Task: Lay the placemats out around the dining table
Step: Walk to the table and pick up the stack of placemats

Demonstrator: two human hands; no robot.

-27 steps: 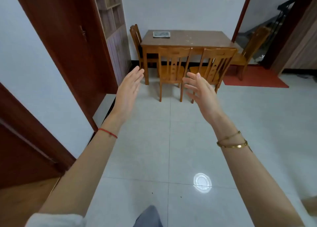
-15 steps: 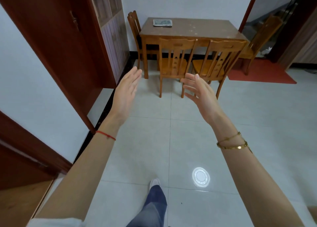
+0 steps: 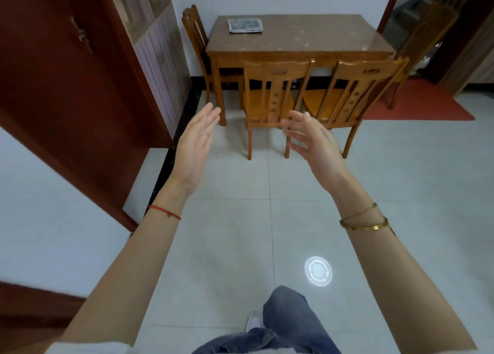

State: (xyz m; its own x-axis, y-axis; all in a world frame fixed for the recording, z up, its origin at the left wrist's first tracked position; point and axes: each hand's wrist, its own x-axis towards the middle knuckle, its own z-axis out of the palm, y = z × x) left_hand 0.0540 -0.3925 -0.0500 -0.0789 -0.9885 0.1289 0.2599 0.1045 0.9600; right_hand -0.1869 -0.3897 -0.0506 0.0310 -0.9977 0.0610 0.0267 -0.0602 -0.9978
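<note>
Red rug [image 3: 417,107] lies beside wooden chairs [image 3: 270,97].

Stacked placemats [image 3: 245,25] (grey patterned) lie flat on dining table [image 3: 307,37]

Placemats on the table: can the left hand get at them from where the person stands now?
Probably not yet. The placemats lie at the table's far side, and the open left hand hangs over the floor, short of the chairs.

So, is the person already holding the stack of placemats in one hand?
No, both the left hand and the right hand are open and empty, while the stack of placemats lies on the dining table.
</note>
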